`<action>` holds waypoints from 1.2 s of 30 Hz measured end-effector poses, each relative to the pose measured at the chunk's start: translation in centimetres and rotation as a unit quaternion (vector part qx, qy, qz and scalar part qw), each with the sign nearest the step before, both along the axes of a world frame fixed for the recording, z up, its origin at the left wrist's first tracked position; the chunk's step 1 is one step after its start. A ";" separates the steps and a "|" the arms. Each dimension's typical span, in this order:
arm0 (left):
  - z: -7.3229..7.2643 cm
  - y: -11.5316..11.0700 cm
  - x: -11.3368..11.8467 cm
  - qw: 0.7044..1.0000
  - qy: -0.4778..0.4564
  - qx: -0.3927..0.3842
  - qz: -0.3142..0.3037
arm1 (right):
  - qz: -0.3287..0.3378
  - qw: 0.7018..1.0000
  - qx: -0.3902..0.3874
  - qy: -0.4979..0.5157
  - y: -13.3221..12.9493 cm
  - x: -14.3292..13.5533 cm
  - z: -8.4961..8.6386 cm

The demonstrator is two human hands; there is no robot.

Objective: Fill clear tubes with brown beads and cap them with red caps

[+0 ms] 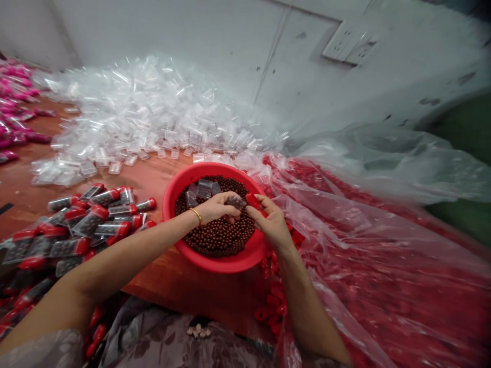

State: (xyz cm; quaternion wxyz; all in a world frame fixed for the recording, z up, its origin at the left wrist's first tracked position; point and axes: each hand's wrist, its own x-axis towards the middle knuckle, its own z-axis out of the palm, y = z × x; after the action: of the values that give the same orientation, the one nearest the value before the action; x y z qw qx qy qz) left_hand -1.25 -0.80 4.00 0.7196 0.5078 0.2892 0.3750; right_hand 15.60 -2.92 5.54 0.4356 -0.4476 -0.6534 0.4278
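Note:
A red basin [169,204] holds many dark brown beads [218,237] and several clear plastic containers [204,189]. Over the beads, my left hand [220,207] has its fingers closed round a clear container [235,202] with dark contents. My right hand [270,221] pinches a red cap [253,201] just to the right of that container, above the basin's right side. The container's open end and the cap are close together; whether they touch is too small to tell.
Filled red-capped containers [92,220] lie piled at the left. Behind the basin is a heap of clear empty containers [146,112]. Red caps under a plastic bag [368,220] spread at the right. Pink pieces [17,107] lie far left, and a wall socket [347,45] is behind.

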 end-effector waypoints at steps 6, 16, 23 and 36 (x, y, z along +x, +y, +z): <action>-0.1 0.0 -0.3 0.995 0.018 -0.021 -0.091 | 0.083 0.995 0.019 -0.041 0.6 -0.2 0.7; 0.0 0.2 -0.3 0.999 -0.024 -0.038 -0.004 | 0.008 0.982 -0.161 0.099 0.8 -0.1 -1.2; 0.1 0.1 -0.2 0.999 0.006 -0.027 -0.026 | -0.008 0.989 -0.124 0.085 0.7 0.1 -1.7; 0.5 -0.5 0.1 0.994 0.093 0.037 -0.046 | -0.125 0.876 0.293 -0.363 0.3 0.3 -1.1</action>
State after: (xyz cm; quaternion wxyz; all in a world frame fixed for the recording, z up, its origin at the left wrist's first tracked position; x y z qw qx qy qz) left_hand -1.18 -1.29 4.51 0.6870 0.5792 0.3171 0.3034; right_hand 15.93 -2.57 4.43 0.3285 -0.5019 -0.7994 -0.0339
